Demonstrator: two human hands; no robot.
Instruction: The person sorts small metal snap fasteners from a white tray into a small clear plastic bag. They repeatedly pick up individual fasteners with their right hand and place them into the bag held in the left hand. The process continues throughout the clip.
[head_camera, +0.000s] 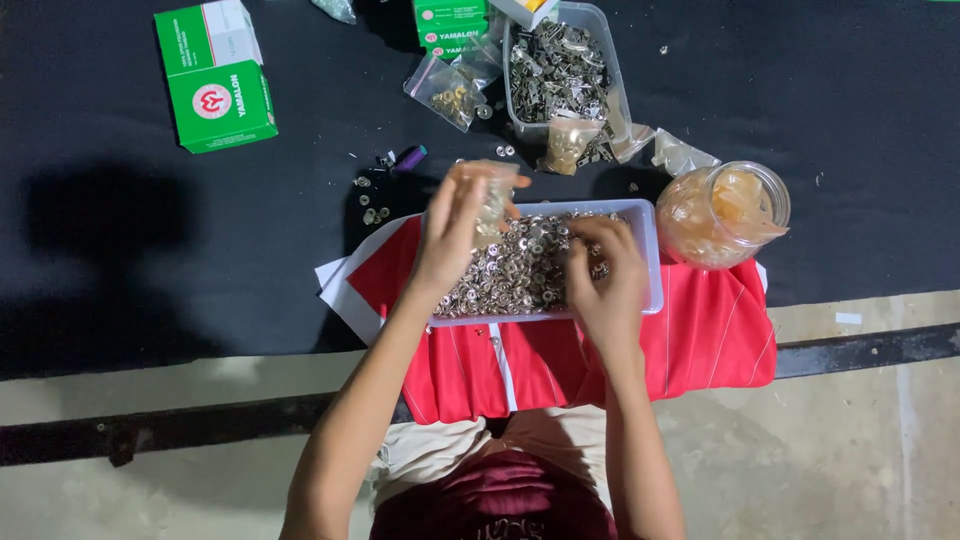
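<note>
A shallow clear tray (650, 270) full of small silver metal snap buttons (520, 270) rests on a folded red garment (700, 340). My left hand (452, 225) hovers over the tray's left end, shut on a small clear plastic bag (494, 200) held upright. At the tray's right side my right hand (605, 275) reaches down, fingers curled into the pile of buttons.
A clear jar (725, 212) stands right of the tray. Behind sits a plastic tub of metal parts (560, 70), small bags of brass pieces (450, 92), a green and white box (215, 75) at the left, and loose buttons (372, 200) on the black cloth.
</note>
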